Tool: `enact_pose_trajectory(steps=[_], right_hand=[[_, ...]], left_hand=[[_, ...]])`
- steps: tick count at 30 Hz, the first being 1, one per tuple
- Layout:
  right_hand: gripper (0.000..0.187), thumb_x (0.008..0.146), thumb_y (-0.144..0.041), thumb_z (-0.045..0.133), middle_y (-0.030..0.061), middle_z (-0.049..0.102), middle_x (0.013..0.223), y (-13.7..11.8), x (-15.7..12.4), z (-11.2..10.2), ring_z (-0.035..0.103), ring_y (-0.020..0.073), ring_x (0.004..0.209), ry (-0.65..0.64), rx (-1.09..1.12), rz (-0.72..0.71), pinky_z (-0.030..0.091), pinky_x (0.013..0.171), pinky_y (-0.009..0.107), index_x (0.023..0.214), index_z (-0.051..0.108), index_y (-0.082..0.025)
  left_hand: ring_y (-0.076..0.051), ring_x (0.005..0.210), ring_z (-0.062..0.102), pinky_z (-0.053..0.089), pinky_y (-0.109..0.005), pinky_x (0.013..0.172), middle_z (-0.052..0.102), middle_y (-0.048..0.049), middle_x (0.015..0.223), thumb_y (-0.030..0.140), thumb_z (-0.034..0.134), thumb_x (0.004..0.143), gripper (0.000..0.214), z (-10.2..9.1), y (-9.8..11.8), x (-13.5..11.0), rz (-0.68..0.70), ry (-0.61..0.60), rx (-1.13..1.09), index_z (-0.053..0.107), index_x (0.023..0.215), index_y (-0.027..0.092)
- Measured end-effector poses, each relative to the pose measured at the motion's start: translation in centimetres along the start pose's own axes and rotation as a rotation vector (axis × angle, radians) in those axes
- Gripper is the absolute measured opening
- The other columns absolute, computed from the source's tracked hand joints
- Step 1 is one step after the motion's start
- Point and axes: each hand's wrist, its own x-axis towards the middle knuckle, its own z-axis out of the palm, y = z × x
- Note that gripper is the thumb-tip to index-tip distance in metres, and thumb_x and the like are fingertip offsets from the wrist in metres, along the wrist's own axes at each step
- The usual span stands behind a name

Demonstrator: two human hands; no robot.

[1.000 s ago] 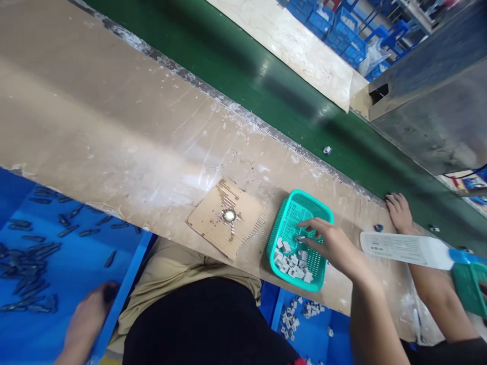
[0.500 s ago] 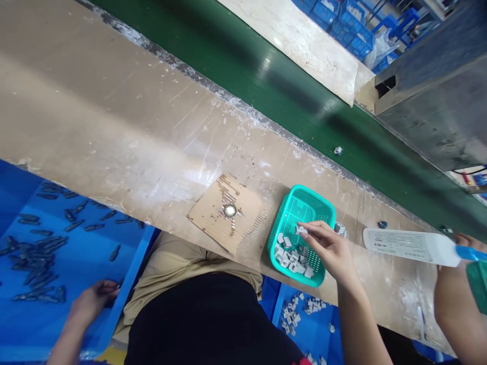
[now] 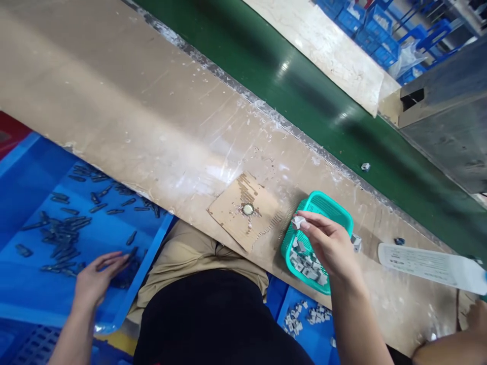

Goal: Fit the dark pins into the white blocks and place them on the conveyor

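My right hand [image 3: 330,243] pinches a small light-grey plastic block [image 3: 298,222] between thumb and fingertips, above the near-left rim of a green basket [image 3: 348,218]. More grey blocks [image 3: 306,266] lie in that basket. Down in a blue bin [image 3: 23,190] at the left, my left hand [image 3: 98,279] has its thumb and fingertips together on a small dark, elongated part [image 3: 133,252]. Other dark parts [image 3: 63,233] lie in a heap and scattered across the bin. Between the hands a cardboard piece [image 3: 228,210] bears a small round cap-like thing [image 3: 247,209], wet around it.
A white bottle [image 3: 429,266] lies on the bench [image 3: 182,137] at the right, near a co-worker's arm [image 3: 452,347]. Beyond runs a green conveyor belt [image 3: 304,109] with one small part [image 3: 365,166] on it. Another blue bin [image 3: 292,299] with grey blocks sits below the bench edge.
My right hand has lifted the grey block from inside the basket to above its rim. My left hand has moved up from the bin's side, now with a dark part at its fingertips. The view has shifted.
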Motion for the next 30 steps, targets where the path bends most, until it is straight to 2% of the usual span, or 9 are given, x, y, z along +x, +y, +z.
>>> enact_pose_trajectory(steps=[3, 5, 9, 11, 15, 18, 21, 26, 30], right_hand=[[0.027, 0.07, -0.034, 0.076, 0.0048, 0.07, 0.088, -0.3, 0.4, 2.3, 0.066, 0.0187, 0.082, -0.102, 0.033, 0.035, 0.056, 0.08, 0.037, 0.093, 0.07, -0.021], [0.027, 0.072, -0.033, 0.074, 0.0041, 0.069, 0.093, -0.4, 0.7, 3.8, 0.065, 0.0183, 0.087, -0.122, -0.013, -0.019, 0.055, 0.082, 0.036, 0.096, 0.068, -0.022], [0.026, 0.074, -0.03, 0.072, 0.0053, 0.067, 0.1, 0.0, 1.3, 6.2, 0.063, 0.0171, 0.089, -0.114, -0.254, -0.207, 0.054, 0.082, 0.032, 0.098, 0.065, -0.021], [0.024, 0.077, -0.03, 0.069, 0.0057, 0.067, 0.099, 0.4, 1.5, 6.9, 0.063, 0.0169, 0.087, -0.12, -0.368, -0.299, 0.053, 0.082, 0.033, 0.098, 0.063, -0.02], [0.019, 0.082, -0.028, 0.063, 0.0052, 0.068, 0.098, 1.1, 1.8, 7.6, 0.063, 0.0168, 0.083, -0.122, -0.627, -0.469, 0.052, 0.08, 0.033, 0.1, 0.061, -0.02], [0.017, 0.084, -0.027, 0.061, 0.0043, 0.068, 0.097, 1.3, 1.7, 7.9, 0.064, 0.0163, 0.08, -0.111, -0.801, -0.565, 0.052, 0.074, 0.031, 0.101, 0.061, -0.021], [0.016, 0.086, -0.026, 0.059, 0.0034, 0.068, 0.093, 1.4, 1.6, 8.1, 0.064, 0.0155, 0.078, -0.106, -0.899, -0.648, 0.052, 0.071, 0.028, 0.1, 0.062, -0.021], [0.015, 0.088, -0.023, 0.056, 0.004, 0.066, 0.091, 1.7, 1.8, 8.2, 0.064, 0.0151, 0.076, -0.138, -0.959, -0.744, 0.052, 0.071, 0.028, 0.102, 0.061, -0.02], [0.016, 0.087, -0.024, 0.058, 0.0045, 0.067, 0.093, 1.6, 1.7, 8.1, 0.064, 0.0167, 0.081, -0.126, -0.908, -0.693, 0.053, 0.076, 0.031, 0.101, 0.062, -0.021]], left_hand=[[-0.013, 0.077, 0.067, 0.057, -0.021, 0.074, 0.071, 0.0025, 0.07, 0.003, 0.07, 0.068, 0.021, 1.0, 1.9, -0.8, -0.151, 0.031, -0.515, 0.062, 0.082, 0.017], [-0.01, 0.074, 0.066, 0.057, -0.018, 0.069, 0.07, 0.0012, 0.073, -0.004, 0.061, 0.073, 0.025, 2.0, 2.9, -1.4, -0.139, 0.062, -0.665, 0.063, 0.087, 0.016], [-0.011, 0.068, 0.066, 0.057, -0.017, 0.058, 0.071, -0.0033, 0.083, -0.002, 0.059, 0.075, 0.022, 4.4, 4.4, -3.0, -0.135, -0.123, -0.85, 0.066, 0.086, 0.016], [-0.011, 0.067, 0.066, 0.058, -0.017, 0.059, 0.07, -0.0052, 0.083, 0.0, 0.059, 0.077, 0.018, 6.0, 4.8, -4.1, -0.192, -0.24, -0.896, 0.067, 0.083, 0.015], [-0.012, 0.082, 0.068, 0.057, -0.017, 0.075, 0.071, -0.0077, 0.088, 0.0, 0.053, 0.082, 0.019, 9.0, 5.1, -6.1, -0.305, -0.419, -0.905, 0.068, 0.085, 0.011], [-0.015, 0.092, 0.067, 0.057, -0.018, 0.081, 0.07, -0.0072, 0.095, 0.004, 0.053, 0.084, 0.017, 10.2, 4.7, -6.8, -0.345, -0.533, -0.885, 0.069, 0.088, 0.01], [-0.015, 0.094, 0.067, 0.057, -0.019, 0.083, 0.07, -0.0056, 0.1, 0.005, 0.05, 0.087, 0.02, 10.3, 4.3, -6.9, -0.388, -0.605, -0.898, 0.069, 0.091, 0.01], [-0.012, 0.093, 0.067, 0.055, -0.017, 0.086, 0.071, -0.0083, 0.093, 0.002, 0.046, 0.088, 0.025, 9.9, 4.2, -6.7, -0.443, -0.735, -0.911, 0.068, 0.099, 0.009], [-0.019, 0.098, 0.066, 0.057, -0.031, 0.089, 0.07, -0.0093, 0.095, 0.001, 0.052, 0.084, 0.026, 9.6, 4.6, -6.8, -0.422, -0.878, -0.846, 0.065, 0.105, 0.01]])
